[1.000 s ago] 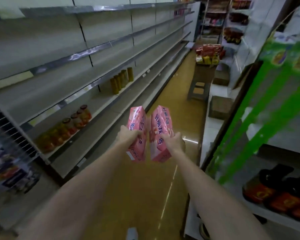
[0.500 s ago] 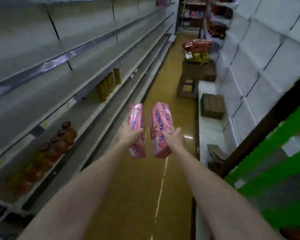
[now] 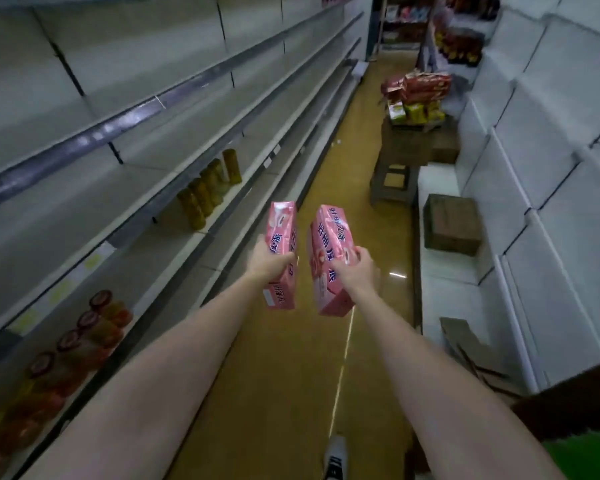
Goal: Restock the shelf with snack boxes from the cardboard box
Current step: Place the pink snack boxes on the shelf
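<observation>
I hold two pink snack boxes upright in front of me over the aisle floor. My left hand (image 3: 269, 261) grips the left pink box (image 3: 282, 237) by its side. My right hand (image 3: 357, 270) grips the right pink box (image 3: 329, 244), fingers curled over its front face. The two boxes are a small gap apart. The long grey shelf unit (image 3: 174, 188) runs along my left, mostly bare. A brown cardboard box (image 3: 451, 224) sits on the low white ledge to the right.
Yellow-green canisters (image 3: 208, 188) and red-lidded jars (image 3: 94, 327) stand on the left shelf. A wooden stool (image 3: 394, 181) with packaged goods (image 3: 416, 98) on top blocks the aisle's right side ahead. Flattened cardboard (image 3: 471, 351) lies on the right ledge. My shoe (image 3: 335, 457) is at the bottom.
My view has swung left, away from the green-striped shelf on the right, and down the aisle. Both hands still hold the boxes, now slightly farther apart.
</observation>
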Action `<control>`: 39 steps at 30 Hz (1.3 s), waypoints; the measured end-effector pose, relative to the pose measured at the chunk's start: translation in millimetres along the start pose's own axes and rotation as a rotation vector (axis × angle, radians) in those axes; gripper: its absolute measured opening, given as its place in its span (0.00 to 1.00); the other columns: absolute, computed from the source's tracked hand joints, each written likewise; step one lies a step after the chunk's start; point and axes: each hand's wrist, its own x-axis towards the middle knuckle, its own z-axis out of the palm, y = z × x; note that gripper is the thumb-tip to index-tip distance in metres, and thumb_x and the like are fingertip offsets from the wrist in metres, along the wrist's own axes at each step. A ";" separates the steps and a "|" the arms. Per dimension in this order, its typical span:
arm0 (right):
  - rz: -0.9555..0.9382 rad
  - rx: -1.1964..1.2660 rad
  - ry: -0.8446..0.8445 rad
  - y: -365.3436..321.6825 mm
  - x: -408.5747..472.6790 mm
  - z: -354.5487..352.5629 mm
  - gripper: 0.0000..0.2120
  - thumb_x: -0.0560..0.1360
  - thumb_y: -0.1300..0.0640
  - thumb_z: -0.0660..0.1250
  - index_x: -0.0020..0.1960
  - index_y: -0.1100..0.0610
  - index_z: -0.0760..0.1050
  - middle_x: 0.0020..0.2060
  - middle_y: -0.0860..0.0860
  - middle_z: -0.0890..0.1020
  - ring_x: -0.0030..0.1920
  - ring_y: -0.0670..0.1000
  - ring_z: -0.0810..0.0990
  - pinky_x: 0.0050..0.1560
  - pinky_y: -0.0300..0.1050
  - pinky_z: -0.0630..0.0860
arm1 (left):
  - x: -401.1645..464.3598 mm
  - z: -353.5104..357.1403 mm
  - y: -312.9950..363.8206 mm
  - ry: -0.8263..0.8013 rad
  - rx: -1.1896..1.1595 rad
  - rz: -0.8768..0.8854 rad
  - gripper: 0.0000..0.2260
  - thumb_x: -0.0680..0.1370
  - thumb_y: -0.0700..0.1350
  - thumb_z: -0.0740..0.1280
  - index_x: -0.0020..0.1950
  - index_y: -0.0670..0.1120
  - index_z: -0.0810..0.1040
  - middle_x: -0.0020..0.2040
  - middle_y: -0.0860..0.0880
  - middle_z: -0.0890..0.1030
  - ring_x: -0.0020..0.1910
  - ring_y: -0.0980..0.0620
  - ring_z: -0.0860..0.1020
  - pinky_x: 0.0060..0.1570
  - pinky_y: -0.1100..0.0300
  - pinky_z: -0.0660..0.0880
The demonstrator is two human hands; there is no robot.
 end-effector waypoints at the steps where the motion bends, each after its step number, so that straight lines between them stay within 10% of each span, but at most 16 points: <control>1: -0.006 0.006 -0.007 -6.5 18.2 -2.6 0.33 0.69 0.48 0.74 0.72 0.49 0.68 0.61 0.50 0.80 0.50 0.52 0.79 0.51 0.46 0.76 | 15.4 4.0 9.9 -0.001 -0.013 -0.014 0.29 0.72 0.45 0.75 0.69 0.48 0.66 0.53 0.49 0.77 0.46 0.48 0.81 0.50 0.46 0.81; 6: -0.040 0.034 -0.073 -37.2 105.0 -17.1 0.38 0.72 0.49 0.75 0.77 0.48 0.62 0.71 0.49 0.74 0.66 0.54 0.75 0.64 0.47 0.71 | 89.5 23.8 55.2 0.027 0.025 -0.032 0.30 0.70 0.48 0.76 0.68 0.48 0.66 0.53 0.47 0.78 0.46 0.47 0.81 0.50 0.47 0.81; 15: -0.091 0.063 -0.135 -86.9 211.9 -6.7 0.36 0.74 0.52 0.73 0.78 0.52 0.62 0.71 0.49 0.73 0.67 0.51 0.74 0.51 0.36 0.67 | 184.1 48.5 108.4 0.060 0.012 -0.016 0.20 0.73 0.48 0.75 0.57 0.50 0.67 0.46 0.50 0.77 0.39 0.53 0.80 0.43 0.53 0.81; 21: -0.098 -0.010 -0.096 -105.2 295.7 16.1 0.37 0.71 0.43 0.74 0.77 0.45 0.63 0.66 0.47 0.78 0.60 0.53 0.78 0.53 0.43 0.71 | 267.0 67.1 120.9 0.051 -0.048 -0.029 0.32 0.74 0.45 0.74 0.73 0.45 0.63 0.53 0.49 0.75 0.41 0.52 0.77 0.45 0.55 0.77; 26: -0.103 -0.054 -0.091 -133.4 386.0 34.6 0.35 0.73 0.45 0.72 0.77 0.44 0.63 0.64 0.47 0.78 0.44 0.43 0.77 0.40 0.36 0.73 | 368.6 83.0 138.3 0.099 0.047 -0.039 0.19 0.70 0.52 0.75 0.55 0.52 0.70 0.46 0.49 0.81 0.42 0.49 0.82 0.48 0.49 0.81; 31: -0.081 -0.118 -0.096 -172.6 483.8 51.0 0.34 0.75 0.51 0.70 0.78 0.48 0.62 0.67 0.47 0.75 0.49 0.47 0.78 0.37 0.24 0.68 | 478.3 96.5 158.9 0.121 0.049 -0.085 0.34 0.59 0.61 0.74 0.61 0.52 0.69 0.53 0.49 0.79 0.48 0.46 0.80 0.51 0.49 0.79; 35: -0.075 -0.196 -0.037 -193.5 540.5 64.0 0.35 0.70 0.41 0.71 0.75 0.41 0.64 0.65 0.45 0.79 0.58 0.54 0.80 0.59 0.48 0.77 | 537.9 104.4 179.9 0.089 0.033 -0.111 0.32 0.65 0.56 0.76 0.63 0.49 0.69 0.50 0.48 0.76 0.47 0.45 0.81 0.50 0.47 0.80; 39: -0.059 -0.217 -0.026 -203.2 587.3 73.0 0.35 0.70 0.40 0.72 0.74 0.40 0.65 0.62 0.48 0.81 0.59 0.57 0.79 0.59 0.50 0.76 | 586.6 115.2 190.1 0.064 0.075 -0.135 0.31 0.60 0.61 0.76 0.57 0.53 0.67 0.47 0.49 0.79 0.40 0.47 0.82 0.41 0.50 0.82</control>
